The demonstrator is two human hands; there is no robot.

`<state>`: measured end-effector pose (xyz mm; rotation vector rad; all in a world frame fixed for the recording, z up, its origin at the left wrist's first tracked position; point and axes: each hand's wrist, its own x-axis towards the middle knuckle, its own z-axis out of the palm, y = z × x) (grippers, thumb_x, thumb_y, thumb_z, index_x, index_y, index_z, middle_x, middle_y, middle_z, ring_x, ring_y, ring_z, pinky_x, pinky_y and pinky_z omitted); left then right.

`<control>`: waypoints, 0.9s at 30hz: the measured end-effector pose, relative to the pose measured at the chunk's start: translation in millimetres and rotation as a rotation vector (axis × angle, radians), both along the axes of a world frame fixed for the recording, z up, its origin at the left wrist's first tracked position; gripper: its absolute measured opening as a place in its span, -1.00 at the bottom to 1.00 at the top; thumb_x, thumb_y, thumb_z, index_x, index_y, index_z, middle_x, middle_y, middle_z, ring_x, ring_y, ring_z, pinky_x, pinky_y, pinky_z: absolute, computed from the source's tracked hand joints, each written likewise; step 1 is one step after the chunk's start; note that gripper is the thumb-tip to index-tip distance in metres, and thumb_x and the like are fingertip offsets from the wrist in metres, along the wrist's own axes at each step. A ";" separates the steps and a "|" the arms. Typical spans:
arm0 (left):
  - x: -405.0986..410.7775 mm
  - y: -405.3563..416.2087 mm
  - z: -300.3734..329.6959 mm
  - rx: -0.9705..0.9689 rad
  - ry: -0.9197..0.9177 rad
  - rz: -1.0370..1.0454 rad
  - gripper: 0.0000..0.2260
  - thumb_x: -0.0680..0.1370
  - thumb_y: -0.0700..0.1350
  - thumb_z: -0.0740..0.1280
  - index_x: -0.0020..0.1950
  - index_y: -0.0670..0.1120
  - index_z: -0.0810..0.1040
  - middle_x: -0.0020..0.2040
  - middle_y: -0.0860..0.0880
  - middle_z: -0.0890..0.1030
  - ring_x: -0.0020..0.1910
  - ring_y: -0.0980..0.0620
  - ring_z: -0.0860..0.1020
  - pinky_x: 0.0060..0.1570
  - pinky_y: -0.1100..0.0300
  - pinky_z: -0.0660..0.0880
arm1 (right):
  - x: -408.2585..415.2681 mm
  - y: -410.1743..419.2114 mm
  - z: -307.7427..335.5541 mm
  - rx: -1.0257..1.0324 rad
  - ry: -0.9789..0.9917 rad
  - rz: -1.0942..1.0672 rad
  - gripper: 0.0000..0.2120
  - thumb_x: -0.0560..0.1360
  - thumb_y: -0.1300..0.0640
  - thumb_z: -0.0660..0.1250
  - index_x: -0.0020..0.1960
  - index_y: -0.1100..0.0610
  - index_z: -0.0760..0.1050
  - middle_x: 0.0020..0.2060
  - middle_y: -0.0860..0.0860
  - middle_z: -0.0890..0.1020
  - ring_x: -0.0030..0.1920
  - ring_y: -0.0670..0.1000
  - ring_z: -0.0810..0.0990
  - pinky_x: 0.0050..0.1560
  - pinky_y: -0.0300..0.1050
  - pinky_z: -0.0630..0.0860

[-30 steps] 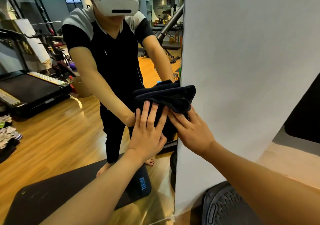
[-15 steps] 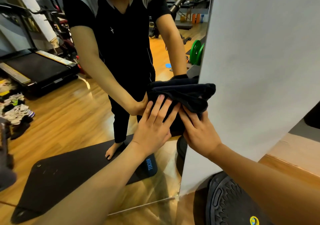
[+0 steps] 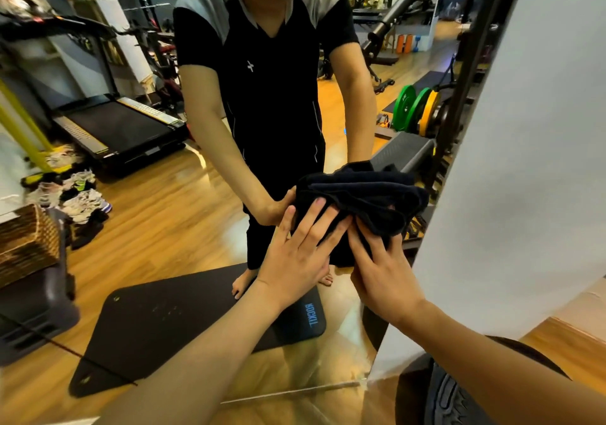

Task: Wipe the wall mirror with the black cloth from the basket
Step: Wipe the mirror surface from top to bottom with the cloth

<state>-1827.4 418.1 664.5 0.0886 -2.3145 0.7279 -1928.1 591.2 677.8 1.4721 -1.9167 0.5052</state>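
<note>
Black cloth [image 3: 360,201], bunched in thick folds, is pressed against the wall mirror [image 3: 183,214] near its right edge, at about 3 o'clock from the picture's middle. It is held there by both hands. The left hand [image 3: 295,260] is laid flat, its fingers [image 3: 314,218] straight and spread, and only the fingertips rest on the lower left part of the cloth. The right hand [image 3: 383,274] is placed just beside it at 3 o'clock; its fingers reach up under the hanging folds and are partly hidden, so it cannot be told whether the cloth is pinched or only pushed.

The wiping step is judged to be under way, with much of the glass not yet covered.

Some risks can be seen from here. The cloth is bunched, not spread, so only a small part is likely in contact and streaks may be left. Because the left hand presses with fingertips only, the cloth could slip down the smooth glass if pressure is lost. Bare skin lies close to the glass, so fresh fingerprints may be made. The mirror's right edge is near, beside the white wall [image 3: 524,162], and the cloth could be pushed off the glass there.

At 9 o'clock, a woven basket [image 3: 26,244] is seen in the reflection.
</note>
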 end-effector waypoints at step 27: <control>332.4 -268.8 0.1 -0.022 -0.080 0.145 -0.36 0.61 0.09 0.27 0.64 -0.03 0.13 0.57 -0.12 0.17 0.63 -0.13 0.01 0.53 -0.32 0.04 | 300.1 -287.4 -46.7 0.272 -0.135 0.027 -0.21 0.52 0.01 0.29 0.65 0.19 0.08 0.62 0.21 0.15 0.58 0.46 0.02 0.50 0.54 -0.17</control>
